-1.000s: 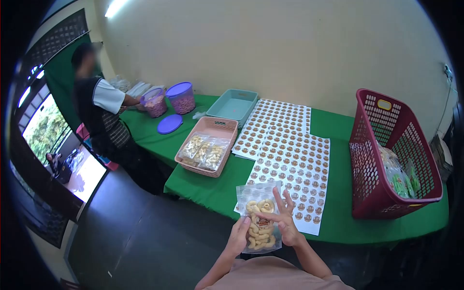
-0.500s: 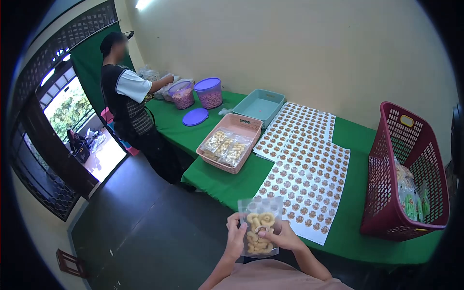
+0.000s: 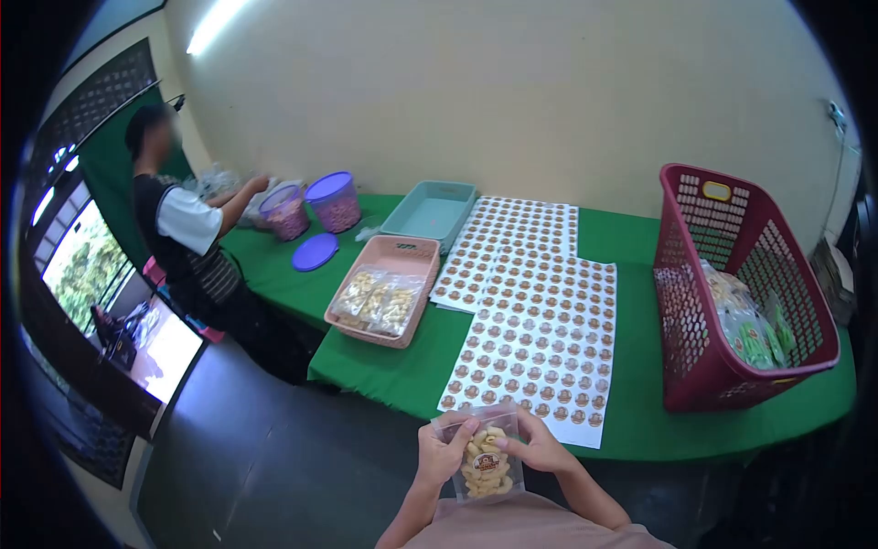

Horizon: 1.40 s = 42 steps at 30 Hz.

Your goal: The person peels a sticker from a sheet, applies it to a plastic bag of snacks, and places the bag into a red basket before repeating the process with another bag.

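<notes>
A clear plastic bag of pale curled snacks (image 3: 495,476) is upright between my two hands, with a round brown sticker on its front. My left hand (image 3: 445,450) grips the bag's upper left side, thumb on the front. On the upper right side, my right hand (image 3: 538,443) holds the bag, its thumb also on the front near the snacks. Just beyond lie white sheets of round brown stickers (image 3: 540,339) on the green table (image 3: 384,371). Left of the sheets, a pink basket (image 3: 402,337) holds several bags of snacks (image 3: 380,297).
A teal tray (image 3: 430,215) stands behind the pink basket. Two purple-lidded or rimmed tubs (image 3: 333,203) and a loose purple lid (image 3: 315,252) are farther left. A co-worker (image 3: 197,229) stands at the far left end. A tall maroon basket (image 3: 700,366) holds bags at right.
The camera view has turned right. Both my hands have shifted on the bag toward its top, and the bag's front sticker now shows uncovered. The co-worker's arm has moved slightly.
</notes>
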Motion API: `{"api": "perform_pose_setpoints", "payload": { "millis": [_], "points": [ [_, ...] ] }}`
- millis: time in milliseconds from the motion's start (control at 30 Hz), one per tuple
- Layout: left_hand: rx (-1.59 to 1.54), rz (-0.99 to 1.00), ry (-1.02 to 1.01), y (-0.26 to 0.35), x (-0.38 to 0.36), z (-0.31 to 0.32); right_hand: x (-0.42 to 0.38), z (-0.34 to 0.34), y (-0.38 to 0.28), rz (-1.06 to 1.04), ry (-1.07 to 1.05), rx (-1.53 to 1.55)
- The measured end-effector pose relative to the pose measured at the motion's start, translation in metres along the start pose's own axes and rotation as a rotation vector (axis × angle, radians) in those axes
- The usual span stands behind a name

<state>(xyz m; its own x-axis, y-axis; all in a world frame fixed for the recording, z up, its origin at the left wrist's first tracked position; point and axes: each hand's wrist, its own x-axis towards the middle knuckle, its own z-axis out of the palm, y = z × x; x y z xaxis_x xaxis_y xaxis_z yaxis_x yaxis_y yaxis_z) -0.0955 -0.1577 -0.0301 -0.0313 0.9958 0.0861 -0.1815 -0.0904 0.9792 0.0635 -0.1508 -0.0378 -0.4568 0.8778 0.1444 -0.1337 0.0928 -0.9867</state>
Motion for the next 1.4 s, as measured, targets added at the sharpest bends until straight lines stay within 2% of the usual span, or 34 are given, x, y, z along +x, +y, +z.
{"api": "perform_pose_setpoints", "payload": {
  "millis": [33,67,167,233,333,433,467,500,567,600,733,800,833,900,933,967,1033,1100,1167,1200,1233,1300,1400],
  "points": [
    [-0.018,0.006,-0.040,0.000,0.002,0.005,0.000,0.000,-0.002,-0.055,0.105,0.095],
    [-0.036,0.013,-0.080,-0.001,0.005,0.010,0.000,-0.001,-0.002,-0.152,0.219,0.022],
    [0.017,0.011,-0.181,-0.006,0.010,0.023,-0.010,-0.009,-0.004,-0.148,0.414,-0.187],
    [-0.025,-0.041,-0.254,-0.008,0.015,0.032,-0.016,-0.011,-0.011,-0.196,0.544,-0.220],
    [0.025,-0.097,-0.412,-0.011,0.021,0.046,-0.032,-0.013,-0.013,-0.198,0.770,-0.473],
    [0.112,0.004,-0.581,-0.020,0.028,0.065,-0.045,-0.016,-0.018,-0.237,0.921,-0.605],
    [0.045,-0.089,-0.599,-0.015,0.028,0.072,-0.050,-0.014,-0.021,-0.193,0.966,-0.628],
    [0.039,-0.090,-0.636,-0.017,0.029,0.078,-0.055,-0.014,-0.023,-0.190,1.001,-0.640],
    [0.005,-0.168,-0.604,-0.025,0.028,0.090,-0.063,-0.013,-0.026,-0.227,1.041,-0.671],
    [-0.003,-0.098,-0.627,-0.031,0.028,0.095,-0.067,-0.012,-0.027,-0.213,1.062,-0.681],
    [-0.026,-0.117,-0.701,-0.035,0.023,0.106,-0.080,-0.015,-0.032,-0.222,1.131,-0.724],
    [0.054,0.004,-0.872,-0.035,0.028,0.105,-0.087,-0.019,-0.033,-0.196,1.165,-0.679],
    [0.049,0.001,-0.891,-0.032,0.029,0.106,-0.090,-0.023,-0.031,-0.192,1.183,-0.685],
    [0.080,0.245,-1.006,-0.023,0.029,0.107,-0.097,-0.032,-0.028,-0.154,1.250,-0.675],
    [0.095,0.159,-0.991,-0.024,0.025,0.107,-0.100,-0.032,-0.030,-0.149,1.237,-0.662],
    [0.092,0.157,-1.010,-0.024,0.023,0.107,-0.103,-0.033,-0.030,-0.147,1.256,-0.664],
    [0.094,-0.035,-0.877,-0.025,0.023,0.106,-0.109,-0.033,-0.027,-0.209,1.048,-0.594],
    [0.101,0.010,-0.857,-0.032,0.024,0.106,-0.110,-0.027,-0.025,-0.210,1.041,-0.526],
    [0.099,0.003,-0.788,-0.045,0.029,0.100,-0.112,-0.025,-0.021,-0.228,0.942,-0.560],
    [0.109,-0.104,-0.770,-0.040,0.028,0.096,-0.114,-0.024,-0.018,-0.193,0.986,-0.558],
    [0.113,-0.105,-0.798,-0.043,0.029,0.094,-0.117,-0.022,-0.018,-0.194,1.014,-0.560],
    [0.225,0.160,-0.847,-0.048,0.031,0.089,-0.121,-0.019,-0.020,-0.176,1.125,-0.536],
    [0.139,0.078,-0.806,-0.047,0.025,0.094,-0.126,-0.012,-0.024,-0.154,1.146,-0.519]
  ]
}}
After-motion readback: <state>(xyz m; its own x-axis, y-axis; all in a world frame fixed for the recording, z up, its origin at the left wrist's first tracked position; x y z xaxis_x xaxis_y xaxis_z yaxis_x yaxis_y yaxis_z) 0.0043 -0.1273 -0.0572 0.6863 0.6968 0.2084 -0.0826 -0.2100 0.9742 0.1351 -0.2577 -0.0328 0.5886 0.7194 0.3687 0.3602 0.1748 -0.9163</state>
